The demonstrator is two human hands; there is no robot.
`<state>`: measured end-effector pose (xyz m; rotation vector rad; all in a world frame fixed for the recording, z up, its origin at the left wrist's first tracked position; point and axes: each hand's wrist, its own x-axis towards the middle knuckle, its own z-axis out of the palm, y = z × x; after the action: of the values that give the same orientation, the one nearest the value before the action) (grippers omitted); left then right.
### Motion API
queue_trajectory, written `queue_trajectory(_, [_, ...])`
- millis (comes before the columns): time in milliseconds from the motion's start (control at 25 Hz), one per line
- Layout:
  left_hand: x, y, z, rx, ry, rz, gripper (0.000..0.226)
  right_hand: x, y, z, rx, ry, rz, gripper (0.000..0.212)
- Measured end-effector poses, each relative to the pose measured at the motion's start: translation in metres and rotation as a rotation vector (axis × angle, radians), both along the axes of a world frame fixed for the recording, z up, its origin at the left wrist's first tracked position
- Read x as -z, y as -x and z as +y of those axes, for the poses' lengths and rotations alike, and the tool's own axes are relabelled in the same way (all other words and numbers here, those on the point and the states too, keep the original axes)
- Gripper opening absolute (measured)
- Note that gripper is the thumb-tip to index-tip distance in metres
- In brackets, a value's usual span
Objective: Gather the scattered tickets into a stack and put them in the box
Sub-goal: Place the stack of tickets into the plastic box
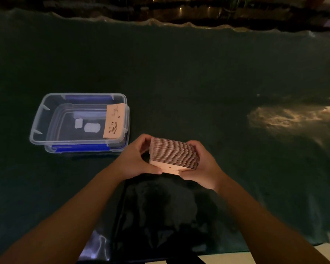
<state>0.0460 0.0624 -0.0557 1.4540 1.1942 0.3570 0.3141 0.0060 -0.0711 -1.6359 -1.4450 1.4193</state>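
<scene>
Since the box (46, 119) sits left of the hands, carry the stack left and lower it flat beside the ticket (114, 121) already leaning at the box's right wall. Box: clear rigid plastic, rounded corners, blue clips on near and far sides, apparently nested on its lid. Left hand (135, 159) clamps the stack's left edge, thumb near, fingers far. Stack of tickets (172, 156): thin tan card, edges roughly squared, held just above the dark green cloth (198, 73). Right hand (203, 164) clamps the right edge. Keep both sides squeezed so cards don't fan.
</scene>
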Motion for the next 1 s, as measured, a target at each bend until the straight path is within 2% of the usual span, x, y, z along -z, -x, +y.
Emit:
queue_trajectory(200, [-0.043,0.005,0.004,-0.205,0.2,-0.469,0.092,-0.038,0.016,0.008,0.087,0.07,0.297,0.085])
queue_trajectory(320, [-0.065,0.001,0.001,-0.305,0.256,-0.624,0.091,-0.068,0.035,0.011,0.139,0.103,0.415,0.088])
queue_trajectory(480, [-0.088,0.007,-0.003,-0.376,0.228,-0.645,0.079,-0.099,0.069,0.012,0.188,0.157,0.528,0.077])
queue_trajectory(600, [-0.1,0.023,-0.003,-0.419,0.205,-0.655,0.076,-0.114,0.103,0.016,0.218,0.235,0.621,0.085])
queue_trajectory(720, [-0.113,0.053,0.004,-0.505,0.189,-0.661,0.063,-0.132,0.139,0.028,0.211,0.287,0.631,0.084])
queue_trajectory(800, [-0.12,0.082,0.011,-0.534,0.185,-0.667,0.06,-0.145,0.163,0.037,0.175,0.308,0.616,0.075])
queue_trajectory(880, [-0.125,0.106,0.019,-0.536,0.197,-0.668,0.061,-0.154,0.183,0.049,0.126,0.31,0.607,0.055])
queue_trajectory(1000, [-0.13,0.141,0.032,-0.542,0.249,-0.637,0.061,-0.166,0.213,0.071,0.115,0.268,0.506,0.034])
